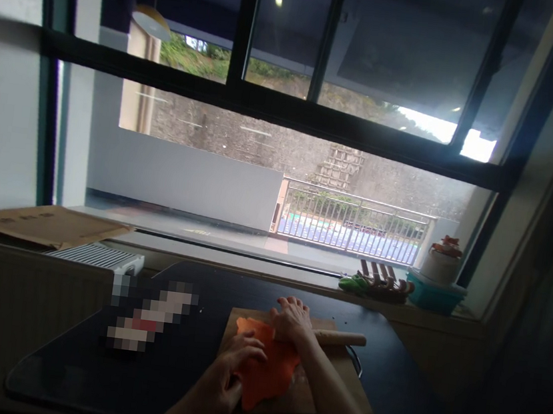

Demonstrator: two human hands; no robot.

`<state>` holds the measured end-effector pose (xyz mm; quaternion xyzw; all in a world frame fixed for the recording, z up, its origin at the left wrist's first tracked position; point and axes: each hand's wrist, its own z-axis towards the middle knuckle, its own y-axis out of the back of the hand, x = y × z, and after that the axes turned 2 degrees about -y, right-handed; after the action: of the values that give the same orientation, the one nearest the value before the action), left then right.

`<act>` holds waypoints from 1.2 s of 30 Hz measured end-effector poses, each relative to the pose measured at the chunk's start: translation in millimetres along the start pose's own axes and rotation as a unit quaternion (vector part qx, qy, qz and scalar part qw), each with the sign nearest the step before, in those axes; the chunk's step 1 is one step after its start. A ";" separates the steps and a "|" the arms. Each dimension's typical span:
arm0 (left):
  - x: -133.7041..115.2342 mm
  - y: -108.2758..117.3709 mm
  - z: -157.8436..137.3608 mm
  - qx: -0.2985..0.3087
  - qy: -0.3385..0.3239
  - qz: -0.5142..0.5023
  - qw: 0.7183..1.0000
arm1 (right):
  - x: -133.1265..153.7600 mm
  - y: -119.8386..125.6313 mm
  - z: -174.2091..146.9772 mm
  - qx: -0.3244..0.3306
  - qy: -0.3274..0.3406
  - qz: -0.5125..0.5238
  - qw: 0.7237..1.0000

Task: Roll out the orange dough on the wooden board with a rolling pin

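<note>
An uneven flat orange sheet, which looks like rolled-out dough or clay, lies on a wooden board. My left hand is over the sheet's left side, its fingers apart and slightly bent; whether it presses on the sheet I cannot tell. Across the far part of the board lies a wooden rolling pin, its left end over the sheet. My right hand rests palm down on the pin, fingers spread out past it and not wrapped round it. The right wrist hides part of the pin.
The board is on a dark table with rounded corners. A blurred-out thing lies to the left. Brown paper rests beyond it. On the windowsill at right stand a teal box and a brown rack-like thing.
</note>
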<state>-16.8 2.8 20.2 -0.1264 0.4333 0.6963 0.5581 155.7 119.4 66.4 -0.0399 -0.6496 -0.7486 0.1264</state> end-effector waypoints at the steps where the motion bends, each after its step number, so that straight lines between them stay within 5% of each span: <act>1: 0.8 1.1 -0.5 0.009 0.000 -0.006 1.000 | -0.2 -0.5 -4.9 -0.003 0.006 0.001 1.000; 7: -1.4 -0.3 8.4 0.008 0.058 -0.035 0.998 | -3.6 -2.1 -42.5 -0.046 0.040 0.005 0.998; 12: -15.7 -3.2 24.5 -0.035 0.116 -0.023 0.992 | -2.0 -2.2 -12.9 0.003 -0.007 0.015 1.000; 17: -14.6 -3.0 24.0 -0.042 0.117 0.005 0.992 | -0.7 -2.2 11.8 0.031 -0.043 0.026 0.998; 27: -5.7 -1.6 14.9 -0.045 0.099 -0.103 0.989 | -3.0 -2.4 -17.1 0.033 -0.035 0.010 0.999; 31: -2.1 -3.9 12.8 -0.033 0.046 -0.075 0.996 | -1.1 -1.6 -0.9 0.013 -0.047 0.007 0.999; 36: -3.4 -8.2 15.3 -0.036 0.064 0.012 0.997 | 0.6 -0.5 -11.3 -0.011 -0.027 0.011 1.000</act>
<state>-3.6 12.0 27.7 -0.1851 0.4446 0.7083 0.5161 156.2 108.3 64.3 -0.0684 -0.6438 -0.7532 0.1165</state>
